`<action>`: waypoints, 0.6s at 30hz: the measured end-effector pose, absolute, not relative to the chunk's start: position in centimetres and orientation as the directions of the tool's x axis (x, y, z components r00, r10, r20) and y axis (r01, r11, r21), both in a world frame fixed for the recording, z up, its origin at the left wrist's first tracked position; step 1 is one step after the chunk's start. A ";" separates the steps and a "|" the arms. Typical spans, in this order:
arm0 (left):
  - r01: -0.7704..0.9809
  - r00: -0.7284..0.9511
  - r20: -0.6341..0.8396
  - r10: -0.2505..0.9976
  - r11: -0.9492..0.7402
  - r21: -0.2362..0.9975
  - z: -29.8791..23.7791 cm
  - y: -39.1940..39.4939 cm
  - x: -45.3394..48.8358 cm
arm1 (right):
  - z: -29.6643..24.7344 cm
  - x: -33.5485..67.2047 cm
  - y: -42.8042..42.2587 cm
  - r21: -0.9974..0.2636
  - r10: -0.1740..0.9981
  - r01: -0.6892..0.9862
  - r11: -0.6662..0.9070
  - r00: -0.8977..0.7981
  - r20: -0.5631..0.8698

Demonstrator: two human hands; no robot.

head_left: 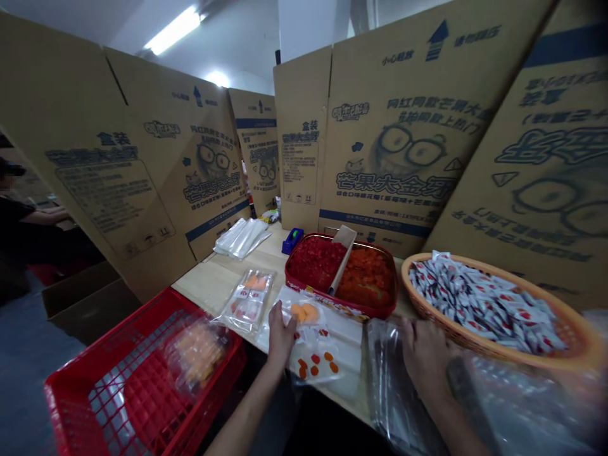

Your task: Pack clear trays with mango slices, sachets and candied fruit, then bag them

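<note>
Clear bag [313, 348] touches left hand [282, 339], near table edge [360, 410].

Centre-right cardboard box [365, 130] printed “芒果大金牙”, “小心轻放” and an up arrow [436, 41], left cardboard box [142, 145] marked “盒装”

- Red rectangular plastic crate [204, 396] near left, clear bulging plastic bag [196, 352] inside.
- Flat clear plastic pouch [317, 347] near centre, before the red rounded-rectangular tray [380, 311].
- Orange oval plastic basket [580, 345] right of the tray, small white sachets [479, 304] inside.
- Flat clear plastic bags [381, 373] near right, before the basket.
- Tall brown cardboard boxes [394, 152] behind tray and basket.
</note>
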State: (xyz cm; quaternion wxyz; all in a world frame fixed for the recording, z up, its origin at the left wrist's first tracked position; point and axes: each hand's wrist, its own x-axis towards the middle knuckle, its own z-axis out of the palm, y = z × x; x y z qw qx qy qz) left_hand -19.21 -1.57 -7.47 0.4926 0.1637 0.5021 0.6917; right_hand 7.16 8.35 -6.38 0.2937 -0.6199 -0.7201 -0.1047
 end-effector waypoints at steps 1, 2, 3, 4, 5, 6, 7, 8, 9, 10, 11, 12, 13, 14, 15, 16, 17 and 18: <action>-0.424 -0.520 -0.220 0.825 -0.025 0.905 -7.5 -1.5 -19.0 | -6.4 7.3 8.3 -0.241 0.820 0.944 0.225 -0.050 0.571; -0.311 -0.581 -0.161 0.798 -0.035 0.950 -7.6 -1.5 -18.9 | -6.4 7.4 8.2 -0.266 0.810 0.932 0.245 -0.045 0.585; -0.196 -0.628 -0.097 0.772 -0.037 0.980 -7.6 -1.5 -18.8 | -6.3 7.5 8.1 -0.290 0.802 0.920 0.265 -0.043 0.596; -0.106 -0.647 -0.046 0.761 -0.030 0.994 -7.5 -1.6 -18.8 | -6.3 7.5 8.0 -0.311 0.796 0.909 0.280 -0.039 0.604; -0.030 -0.654 -0.003 0.756 -0.022 0.999 -7.3 -1.7 -18.8 | -6.3 7.5 8.0 -0.331 0.794 0.898 0.288 -0.031 0.607; 0.033 -0.655 0.032 0.755 -0.014 0.999 -7.0 -1.9 -18.7 | -6.3 7.5 7.9 -0.351 0.793 0.890 0.292 -0.020 0.608; 0.095 -0.654 0.073 0.753 -0.014 0.995 -6.6 -2.0 -18.5 | -6.2 7.4 7.8 -0.372 0.794 0.880 0.295 -0.009 0.608; 0.154 -0.646 0.120 0.754 -0.025 0.988 -6.2 -2.1 -18.1 | -6.1 7.4 7.7 -0.397 0.795 0.867 0.302 0.000 0.606; 0.201 -0.623 0.164 0.765 -0.046 0.978 -5.7 -2.3 -17.3 | -5.9 7.3 7.6 -0.426 0.797 0.848 0.315 0.007 0.604; 0.221 -0.577 0.189 0.794 -0.071 0.973 -5.1 -2.3 -16.2 | -5.6 7.3 7.4 -0.457 0.798 0.824 0.336 0.008 0.602; 0.204 -0.508 0.185 0.841 -0.091 0.975 -4.7 -2.3 -14.9 | -5.3 7.3 7.3 -0.488 0.798 0.795 0.360 0.008 0.602; 0.137 -0.411 0.142 0.901 -0.092 0.986 -4.3 -2.3 -13.3 | -5.0 7.3 7.1 -0.517 0.798 0.766 0.383 0.008 0.603; 0.028 -0.295 0.061 0.954 -0.055 0.998 -3.9 -2.3 -11.6 | -4.7 7.2 6.9 -0.540 0.798 0.741 0.399 0.010 0.603; -0.097 -0.182 -0.031 0.983 0.014 0.995 -3.7 -2.3 -9.9 | -4.4 7.2 6.7 -0.557 0.799 0.724 0.407 0.014 0.602; -0.213 -0.101 -0.111 0.989 0.087 0.973 -3.6 -2.2 -8.3 | -4.3 7.3 6.6 -0.569 0.802 0.715 0.406 0.019 0.597; -0.311 -0.044 -0.176 0.983 0.154 0.938 -3.6 -2.2 -7.0 | -4.2 7.3 6.6 -0.579 0.807 0.710 0.400 0.027 0.590; -0.390 -0.014 -0.223 0.975 0.200 0.899 -3.7 -2.2 -5.9 | -4.2 7.4 6.6 -0.588 0.813 0.709 0.390 0.035 0.582; -0.453 -0.003 -0.257 0.967 0.227 0.862 -3.8 -2.1 -5.1 | -4.2 7.5 6.6 -0.594 0.819 0.708 0.382 0.040 0.573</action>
